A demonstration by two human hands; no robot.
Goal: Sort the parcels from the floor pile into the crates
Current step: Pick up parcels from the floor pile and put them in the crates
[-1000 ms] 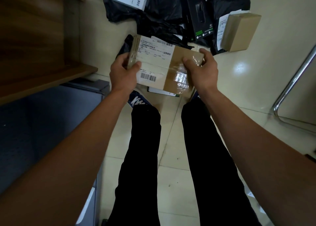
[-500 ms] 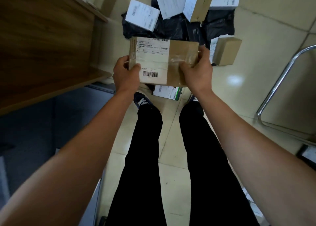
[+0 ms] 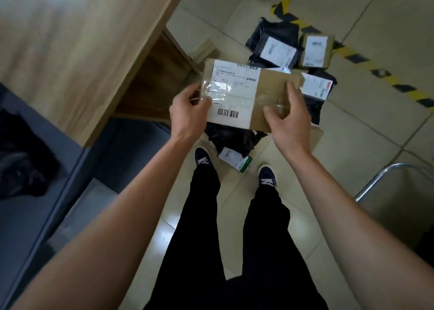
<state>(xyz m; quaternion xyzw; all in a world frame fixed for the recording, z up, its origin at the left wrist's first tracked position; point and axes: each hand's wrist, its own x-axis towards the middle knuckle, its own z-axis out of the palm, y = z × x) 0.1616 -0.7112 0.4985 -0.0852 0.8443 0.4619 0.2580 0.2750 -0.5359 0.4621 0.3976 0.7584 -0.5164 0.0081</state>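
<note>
Cardboard box (image 3: 252, 97), gripped at both ends by left hand (image 3: 187, 114) and right hand (image 3: 287, 119), hangs above the pile (image 3: 281, 51); several parcels there look unsorted, no crate clearly visible.

Wooden desk (image 3: 77, 51), striped floor tape (image 3: 366, 63), metal rail (image 3: 375, 180)

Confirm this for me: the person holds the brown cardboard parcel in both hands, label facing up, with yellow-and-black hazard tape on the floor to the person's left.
One thing is wrong: the yellow-and-black hazard tape runs across the floor on the person's right, not left. The head view shows it. The rest holds: the left hand and right hand both hold the brown cardboard parcel, label facing up.
</note>
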